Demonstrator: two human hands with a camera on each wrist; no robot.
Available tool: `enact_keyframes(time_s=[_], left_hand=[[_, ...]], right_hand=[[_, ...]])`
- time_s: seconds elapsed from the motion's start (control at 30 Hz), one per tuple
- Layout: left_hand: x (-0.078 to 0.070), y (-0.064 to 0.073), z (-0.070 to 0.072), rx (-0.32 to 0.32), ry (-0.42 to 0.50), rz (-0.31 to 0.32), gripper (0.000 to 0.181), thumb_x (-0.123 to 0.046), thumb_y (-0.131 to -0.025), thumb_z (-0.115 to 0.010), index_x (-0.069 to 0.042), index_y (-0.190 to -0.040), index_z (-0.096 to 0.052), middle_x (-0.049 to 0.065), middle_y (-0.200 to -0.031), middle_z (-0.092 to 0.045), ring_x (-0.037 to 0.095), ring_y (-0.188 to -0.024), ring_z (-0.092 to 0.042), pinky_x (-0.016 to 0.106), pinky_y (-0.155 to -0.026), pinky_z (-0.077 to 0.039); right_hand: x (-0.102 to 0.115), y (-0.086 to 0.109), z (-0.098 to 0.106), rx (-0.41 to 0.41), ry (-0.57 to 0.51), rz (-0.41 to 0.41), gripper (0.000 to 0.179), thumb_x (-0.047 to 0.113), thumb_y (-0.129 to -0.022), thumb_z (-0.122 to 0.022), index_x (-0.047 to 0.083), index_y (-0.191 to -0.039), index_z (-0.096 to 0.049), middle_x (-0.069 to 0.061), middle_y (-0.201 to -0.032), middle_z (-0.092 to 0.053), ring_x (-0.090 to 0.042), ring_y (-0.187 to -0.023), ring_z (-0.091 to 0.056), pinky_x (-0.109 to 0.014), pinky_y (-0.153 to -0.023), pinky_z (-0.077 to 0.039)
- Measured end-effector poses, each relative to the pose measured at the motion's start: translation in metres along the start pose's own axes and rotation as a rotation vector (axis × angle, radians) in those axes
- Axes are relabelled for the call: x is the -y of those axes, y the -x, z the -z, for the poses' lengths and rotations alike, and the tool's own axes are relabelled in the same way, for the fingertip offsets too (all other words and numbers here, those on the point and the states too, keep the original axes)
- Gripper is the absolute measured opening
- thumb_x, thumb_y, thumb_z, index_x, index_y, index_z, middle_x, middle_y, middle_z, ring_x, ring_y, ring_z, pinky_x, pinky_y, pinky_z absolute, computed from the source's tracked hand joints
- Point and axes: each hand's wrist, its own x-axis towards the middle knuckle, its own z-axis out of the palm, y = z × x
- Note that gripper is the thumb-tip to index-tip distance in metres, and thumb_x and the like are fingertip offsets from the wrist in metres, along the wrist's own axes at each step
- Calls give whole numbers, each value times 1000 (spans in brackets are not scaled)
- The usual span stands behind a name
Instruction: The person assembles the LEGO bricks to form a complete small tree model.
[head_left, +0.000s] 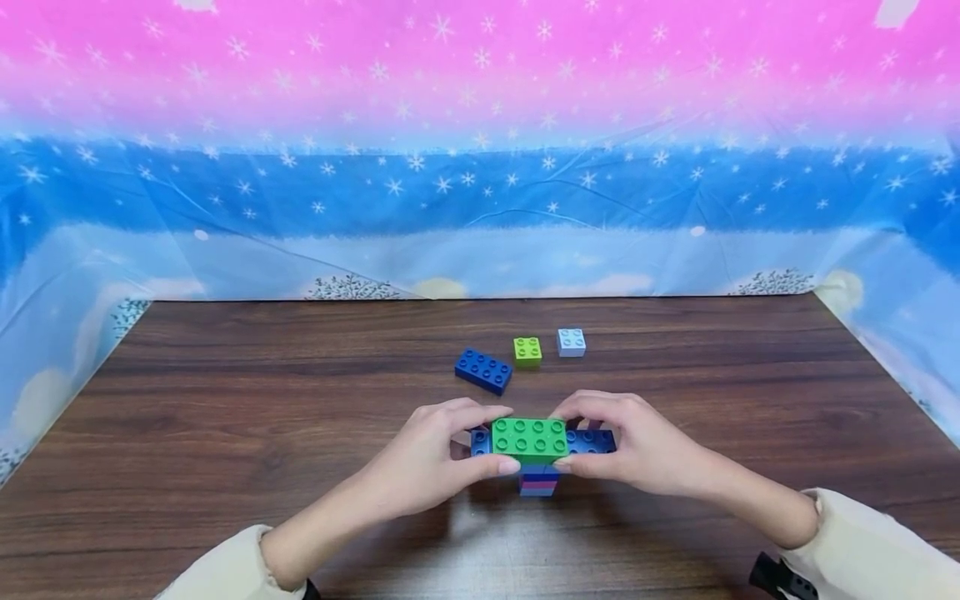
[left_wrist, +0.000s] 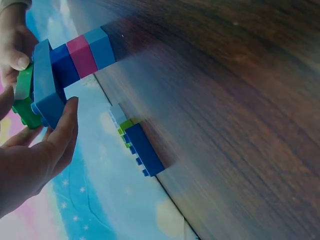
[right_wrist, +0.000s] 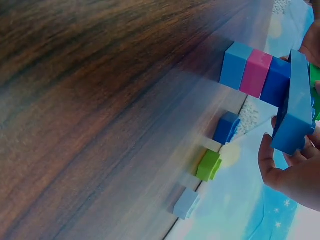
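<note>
A green toy building brick [head_left: 529, 442] with two rows of studs lies crosswise on top of a long blue brick [head_left: 591, 442]. My left hand [head_left: 429, 454] pinches its left end between thumb and fingers. At the right end my right hand [head_left: 637, 440] grips it likewise. Beneath the long brick, a narrow column stands upright on the table: a dark blue brick [left_wrist: 65, 66], a pink brick [left_wrist: 83, 56] and a lighter blue brick [left_wrist: 100, 48] at the bottom. Whether the green brick is fully seated, I cannot tell.
Behind the stack, a dark blue brick [head_left: 483, 372], a lime green brick [head_left: 527, 352] and a pale blue brick [head_left: 572, 342] lie apart on the brown wooden table [head_left: 262, 392]. A snowflake-patterned cloth [head_left: 480, 192] hangs along the back and sides.
</note>
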Motion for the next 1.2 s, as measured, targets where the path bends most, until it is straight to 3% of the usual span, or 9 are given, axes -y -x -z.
enact_keyframes(time_s=[0.27, 0.4, 0.63, 0.83, 1.1, 1.2], left_hand=[[3, 0, 0, -12, 129, -19, 32, -22, -87, -63, -6, -115, -60, 7, -112, -60, 18, -95, -59, 21, -74, -49], [4, 0, 0, -34, 134, -12, 31, -20, -86, -64, -5, -114, -61, 8, -111, -61, 17, -91, -62, 23, -73, -50], [4, 0, -1, -76, 135, -66, 35, -19, -84, -66, 2, -112, -62, 13, -106, -62, 17, -85, -64, 20, -69, -51], [4, 0, -2, -97, 107, -87, 35, -19, -83, -68, 2, -111, -63, 13, -104, -63, 19, -86, -65, 20, -68, -51], [8, 1, -4, -63, 180, -2, 32, -20, -86, -64, -5, -115, -61, 8, -110, -61, 14, -89, -62, 22, -72, -50], [10, 2, -5, -67, 175, -6, 31, -22, -87, -64, -8, -114, -61, 6, -107, -63, 12, -87, -62, 24, -73, -50]], right_hand=[[4, 1, 2, 7, 2, -26, 34, 22, -82, -69, 9, -113, -60, 1, -104, -62, -9, -86, -56, -29, -72, -48], [4, 2, 1, 4, -5, -13, 35, 23, -84, -68, 9, -115, -59, 2, -105, -62, -9, -87, -57, -30, -72, -48], [2, 1, -1, -19, -13, 37, 28, 18, -84, -67, 10, -110, -61, 3, -102, -62, -9, -86, -57, -29, -73, -48], [2, 1, -3, -20, -37, 25, 28, 18, -84, -67, 9, -110, -61, 2, -102, -62, -10, -85, -56, -31, -73, -49], [0, -1, -2, -25, -56, 36, 26, 17, -82, -69, 12, -107, -63, 5, -100, -62, -9, -84, -57, -30, -73, -49], [1, -2, -1, -11, -51, 47, 25, 17, -83, -68, 11, -106, -62, 4, -99, -62, -9, -85, -57, -30, -73, -49]])
